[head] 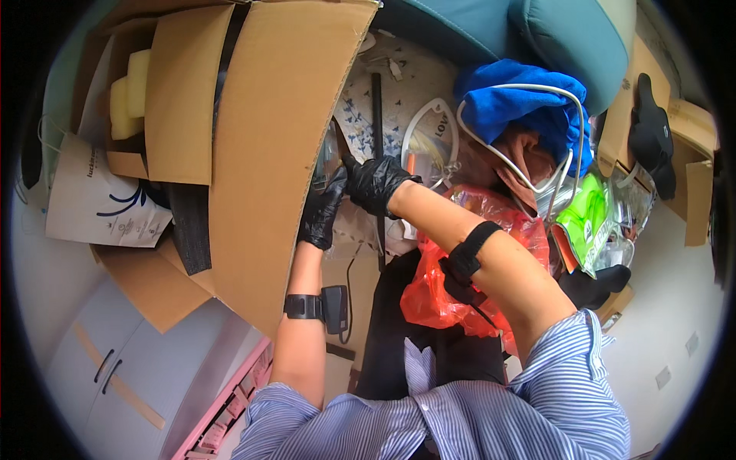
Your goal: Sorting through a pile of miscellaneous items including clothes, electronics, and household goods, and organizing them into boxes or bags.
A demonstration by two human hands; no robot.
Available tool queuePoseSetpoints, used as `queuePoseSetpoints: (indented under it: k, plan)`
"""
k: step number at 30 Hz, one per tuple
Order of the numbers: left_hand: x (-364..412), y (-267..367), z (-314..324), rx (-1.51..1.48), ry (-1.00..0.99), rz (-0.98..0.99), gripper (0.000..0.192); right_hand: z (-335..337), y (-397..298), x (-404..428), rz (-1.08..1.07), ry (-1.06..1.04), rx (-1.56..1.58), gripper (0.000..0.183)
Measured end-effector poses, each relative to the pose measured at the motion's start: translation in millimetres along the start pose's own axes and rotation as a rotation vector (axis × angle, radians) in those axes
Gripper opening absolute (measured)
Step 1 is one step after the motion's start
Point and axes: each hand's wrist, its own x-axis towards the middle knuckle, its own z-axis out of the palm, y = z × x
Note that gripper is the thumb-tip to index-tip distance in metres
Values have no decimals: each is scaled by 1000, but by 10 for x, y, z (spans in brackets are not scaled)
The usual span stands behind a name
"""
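Both my hands wear black gloves and meet at the right edge of a large cardboard flap [270, 144]. My left hand [322, 215] is upright beside that edge, its outer side partly hidden by the flap. My right hand [375, 183] is bent toward it, with the fingertips of both hands close together. Just beyond them is a clear plastic item [328, 152], mostly behind the cardboard. Whether either hand grips something is hidden. A thin black bar [377, 118] runs behind my right hand.
A red plastic bag [437, 293] lies by my right forearm. Beyond it are blue cloth [517, 109] with a white cord, a bright green packet [586, 218] and a teal seat [569, 52]. On the left are a white paper bag [86, 195] and yellow foam [137, 86] in a carton.
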Motion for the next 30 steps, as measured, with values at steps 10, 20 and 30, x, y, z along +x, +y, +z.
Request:
queuePoseSetpoints:
  k: [10,20,30]
  plan:
    - [44,-55,22,-8,-5,-42,77,237,-49,313,127,58,14,40]
    - [42,-104,17,-216,-62,-26,76,230,-76,359,-17,47,-1,26]
    - [104,-277,15,-30,48,52,70,271,-49,342,80,178,125,25]
